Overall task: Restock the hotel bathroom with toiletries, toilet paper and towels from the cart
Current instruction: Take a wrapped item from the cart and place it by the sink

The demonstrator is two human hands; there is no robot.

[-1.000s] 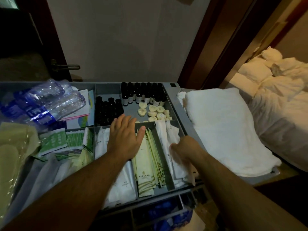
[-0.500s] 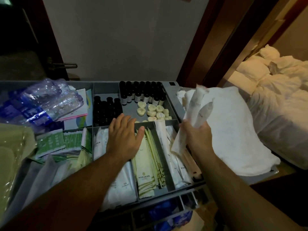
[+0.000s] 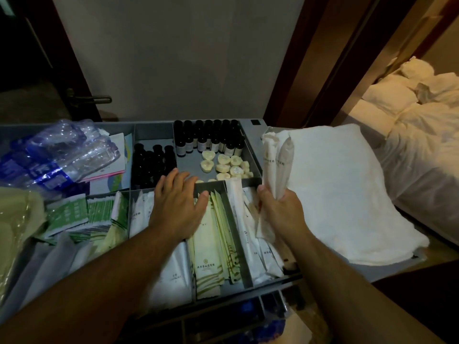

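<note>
Over the cart tray, the right hand has lifted two white packets clear, gripping them firmly; the left hand rests flat, spread wide. Toiletries collected.

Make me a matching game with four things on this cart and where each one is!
Things:
1. long white packets
2. water bottles
3. white towel
4. round soaps

Places:
A. left end of the cart
B. gripped in the right hand
C. same compartment as the labelled dark bottles
D. right end of the cart

Pairs: 1-B, 2-A, 3-D, 4-C
</note>
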